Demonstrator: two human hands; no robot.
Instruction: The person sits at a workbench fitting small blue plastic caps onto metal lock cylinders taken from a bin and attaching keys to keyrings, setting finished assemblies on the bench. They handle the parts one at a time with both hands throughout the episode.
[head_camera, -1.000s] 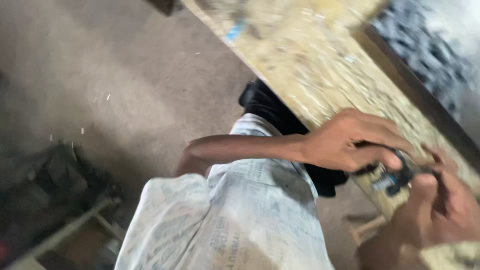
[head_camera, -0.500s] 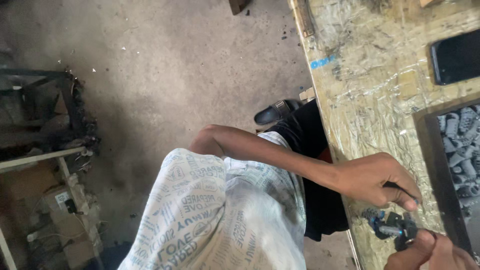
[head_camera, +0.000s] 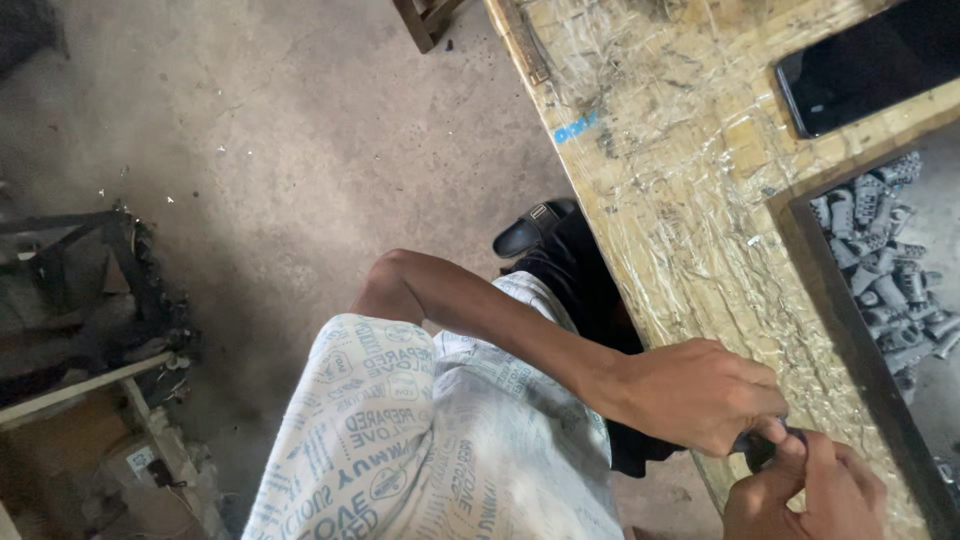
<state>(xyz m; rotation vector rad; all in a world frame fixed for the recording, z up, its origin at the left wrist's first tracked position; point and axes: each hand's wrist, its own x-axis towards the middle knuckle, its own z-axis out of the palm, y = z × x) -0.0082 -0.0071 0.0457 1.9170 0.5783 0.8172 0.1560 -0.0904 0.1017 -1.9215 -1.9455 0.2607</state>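
Both hands meet at the near edge of the desk (head_camera: 690, 200), low in the head view. The left hand (head_camera: 700, 395) comes in across the lap with its fingers curled shut, and the right hand (head_camera: 805, 490) rises from below, thumb and fingers pinched against it. Between them sits a small dark part (head_camera: 762, 447), mostly covered, so its shape is hard to tell; each grip is closed on it, right over the desk's lip.

The desk is a worn chipboard slab wrapped in crinkled clear film, its long edge running from the top of the view down to the hands. Just beyond the hands a dark-framed tray (head_camera: 850, 330) is sunk in the surface, holding a heap of grey ribbed pieces (head_camera: 885, 270); the tray's frame lies close beside the hands, leaving only a narrow strip of bare board. Farther up, a black phone (head_camera: 860, 65) lies flat, well apart from the hands.

Under the edge, the person's patterned white shorts (head_camera: 440, 450) and a black sandal (head_camera: 535, 228) sit tight against the desk. To the left the concrete floor (head_camera: 270, 140) is wide open, with a dark metal frame (head_camera: 90, 290) standing far off.
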